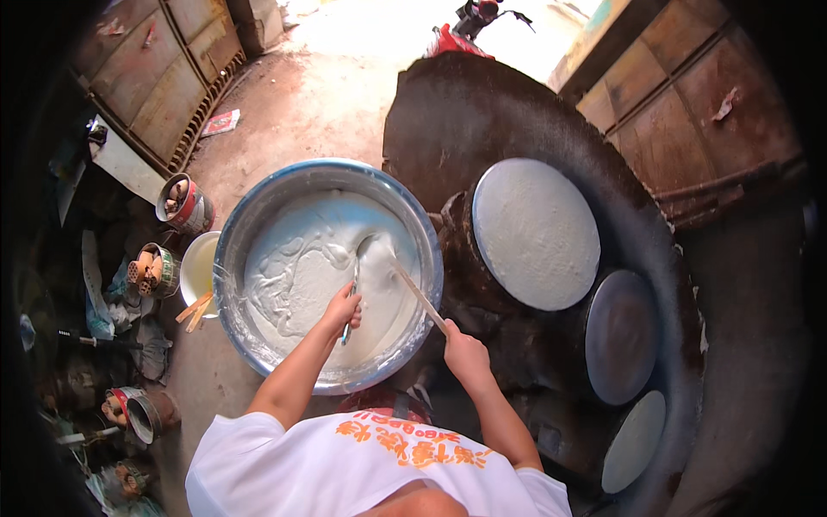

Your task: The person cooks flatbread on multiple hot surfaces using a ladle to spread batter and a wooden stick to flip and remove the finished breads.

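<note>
A large round metal basin (pixel 328 382) holds thick white batter (pixel 297 278). My left hand (pixel 344 309) grips the handle of a metal ladle (pixel 355 284), whose bowl lies in the batter. In my right hand (pixel 466 354) is a flat, pale wooden stick (pixel 421 300); its far end touches the batter near the ladle's bowl. To the right, a round griddle (pixel 536 234) is covered by a pale, spread layer. Beside it is a dark, bare-looking round griddle (pixel 621 337), and lower right a third griddle (pixel 634 442) bears another pale layer.
A dark stove surface (pixel 452 103) surrounds the griddles. Left of the basin stand a pale bucket (pixel 201 265) with wooden sticks across its rim, and tins (pixel 194 210) holding briquette-like pieces. Rusty metal doors (pixel 152 71) flank the bright opening, where part of a motorbike (pixel 475 26) shows.
</note>
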